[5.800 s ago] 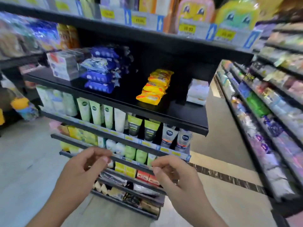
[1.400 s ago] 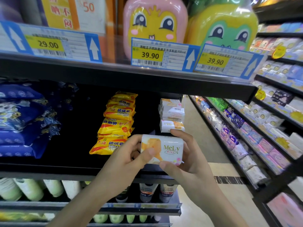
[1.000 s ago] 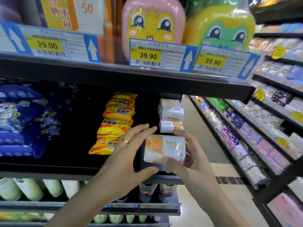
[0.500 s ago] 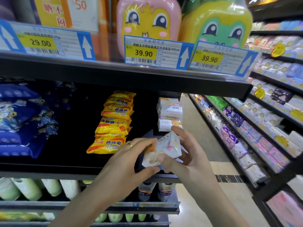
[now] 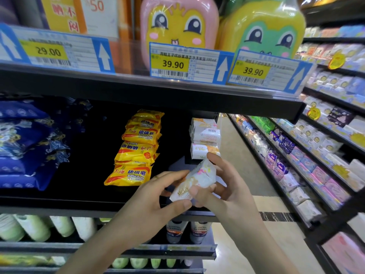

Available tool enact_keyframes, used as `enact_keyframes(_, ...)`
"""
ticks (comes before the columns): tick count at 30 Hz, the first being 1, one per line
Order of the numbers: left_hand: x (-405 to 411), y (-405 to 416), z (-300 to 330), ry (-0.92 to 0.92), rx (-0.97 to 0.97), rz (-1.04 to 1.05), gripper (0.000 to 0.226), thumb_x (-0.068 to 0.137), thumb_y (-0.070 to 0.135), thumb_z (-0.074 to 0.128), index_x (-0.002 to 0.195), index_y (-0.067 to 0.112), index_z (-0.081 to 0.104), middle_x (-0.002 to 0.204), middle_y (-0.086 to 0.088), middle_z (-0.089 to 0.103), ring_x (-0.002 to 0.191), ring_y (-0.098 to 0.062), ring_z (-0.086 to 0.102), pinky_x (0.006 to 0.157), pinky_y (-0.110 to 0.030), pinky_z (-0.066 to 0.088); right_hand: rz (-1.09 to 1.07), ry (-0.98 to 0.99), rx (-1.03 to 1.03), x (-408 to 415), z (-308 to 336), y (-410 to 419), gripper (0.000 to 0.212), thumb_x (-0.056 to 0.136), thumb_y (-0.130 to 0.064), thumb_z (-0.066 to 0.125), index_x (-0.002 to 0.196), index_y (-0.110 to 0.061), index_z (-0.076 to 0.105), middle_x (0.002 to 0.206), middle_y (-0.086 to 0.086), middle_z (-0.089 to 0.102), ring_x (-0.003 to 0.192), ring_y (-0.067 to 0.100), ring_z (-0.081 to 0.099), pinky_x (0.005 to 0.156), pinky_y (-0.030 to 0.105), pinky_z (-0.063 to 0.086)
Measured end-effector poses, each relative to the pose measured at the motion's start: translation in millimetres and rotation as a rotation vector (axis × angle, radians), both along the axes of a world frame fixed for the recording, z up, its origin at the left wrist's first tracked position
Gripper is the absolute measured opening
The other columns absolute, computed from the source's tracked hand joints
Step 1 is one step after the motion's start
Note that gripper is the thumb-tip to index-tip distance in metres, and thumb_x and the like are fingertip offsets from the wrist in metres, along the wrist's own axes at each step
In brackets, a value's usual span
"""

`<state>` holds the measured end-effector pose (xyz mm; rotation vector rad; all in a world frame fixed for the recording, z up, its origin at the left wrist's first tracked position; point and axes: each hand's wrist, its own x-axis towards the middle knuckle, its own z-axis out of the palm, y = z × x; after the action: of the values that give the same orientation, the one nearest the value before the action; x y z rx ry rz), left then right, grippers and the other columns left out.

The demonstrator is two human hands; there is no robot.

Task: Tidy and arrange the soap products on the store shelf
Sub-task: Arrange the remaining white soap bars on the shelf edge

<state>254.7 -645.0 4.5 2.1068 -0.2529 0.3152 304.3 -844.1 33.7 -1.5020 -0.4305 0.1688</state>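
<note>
A white MeLy soap bar (image 5: 194, 180) with orange print is tilted on end in front of the black shelf (image 5: 79, 202). Both hands hold it: my left hand (image 5: 158, 198) pinches its lower left corner, my right hand (image 5: 223, 186) cups it from the right and behind. At the shelf's right end behind it stands a short stack of the same white soap bars (image 5: 204, 139). A pile of yellow sulfur soap packets (image 5: 136, 153) lies mid-shelf.
Blue packets (image 5: 29, 147) are heaped at the shelf's left. Price tags (image 5: 185, 64) and cartoon bottles (image 5: 177, 26) line the shelf above. Tubes (image 5: 35, 226) stand on the shelf below. An aisle shelf of boxed goods (image 5: 316, 155) runs along the right.
The soap bar, held flat with its front facing me a second ago, has been turned in both hands and now stands tilted on its end. The hands stayed in place.
</note>
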Motion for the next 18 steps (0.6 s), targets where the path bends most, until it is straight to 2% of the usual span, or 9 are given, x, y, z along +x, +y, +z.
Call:
enact_keyframes(2,0.1,2.8,-0.2,-0.005,0.047,0.026,0.060,0.090,0.052,0.071,0.144,0.058,0.046,0.141,0.031,0.053,0.132,-0.003,0.051,0.103,-0.031,0.047,0.007,-0.047,-0.055,1.0,-1.1,-2.9,0.078,0.069,-0.027,0.089,0.137,-0.044,0.056,0.123,-0.002,0.064,0.105,0.023,0.072,0.088,0.042,0.062)
enact_keyframes(5,-0.5,8.5,-0.5,-0.029,0.161,0.069,0.062,0.092,0.044,0.075,0.145,0.056,0.046,0.143,0.036,0.046,0.134,0.000,0.045,0.105,-0.029,0.045,0.023,-0.101,-0.152,4.6,-4.5,-7.6,0.078,0.069,-0.032,0.089,0.137,-0.047,0.054,0.118,-0.012,0.066,0.110,0.016,0.069,0.087,0.037,0.061)
enact_keyframes(9,2.0,11.3,2.2,-0.072,0.361,0.108,0.066,0.093,0.050,0.071,0.150,0.055,0.037,0.142,0.046,0.033,0.136,0.011,0.030,0.102,-0.019,0.037,0.035,-0.168,-0.325,11.8,-12.3,-12.4,0.070,0.072,-0.037,0.089,0.131,-0.054,0.055,0.119,-0.017,0.067,0.110,0.007,0.066,0.087,0.034,0.061)
enact_keyframes(12,6.3,12.3,8.4,-0.081,0.564,0.165,0.071,0.094,0.051,0.069,0.155,0.049,0.033,0.142,0.043,0.031,0.131,0.017,0.023,0.096,-0.008,0.029,-0.013,-0.323,-0.523,21.6,-19.8,-13.7,0.064,0.079,-0.038,0.088,0.131,-0.052,0.054,0.124,-0.026,0.059,0.118,-0.006,0.054,0.090,0.011,0.047)
enact_keyframes(14,10.5,13.4,12.2,-0.093,0.679,0.184,0.071,0.094,0.048,0.069,0.157,0.044,0.035,0.149,0.033,0.037,0.136,0.005,0.029,0.103,-0.013,0.029,0.005,-0.394,-0.628,29.2,-22.6,-12.4,0.063,0.081,-0.046,0.083,0.135,-0.050,0.050,0.130,-0.034,0.050,0.126,-0.010,0.045,0.096,0.009,0.039)
enact_keyframes(16,17.4,15.6,13.6,-0.108,0.780,0.212,0.070,0.095,0.046,0.069,0.157,0.039,0.037,0.153,0.023,0.041,0.140,-0.007,0.035,0.110,-0.026,0.031,0.014,-0.411,-0.657,40.2,-22.8,-11.6,0.062,0.081,-0.057,0.075,0.137,-0.051,0.049,0.132,-0.040,0.044,0.130,-0.011,0.041,0.102,0.012,0.037)
enact_keyframes(18,24.9,16.0,12.6,-0.093,0.860,0.230,0.067,0.095,0.044,0.069,0.156,0.037,0.041,0.154,0.019,0.043,0.142,-0.012,0.038,0.113,-0.033,0.030,-0.044,-0.437,-0.659,58.1,-21.8,-12.2,0.057,0.084,-0.052,0.074,0.136,-0.046,0.053,0.131,-0.035,0.047,0.126,-0.008,0.044,0.102,0.016,0.039)
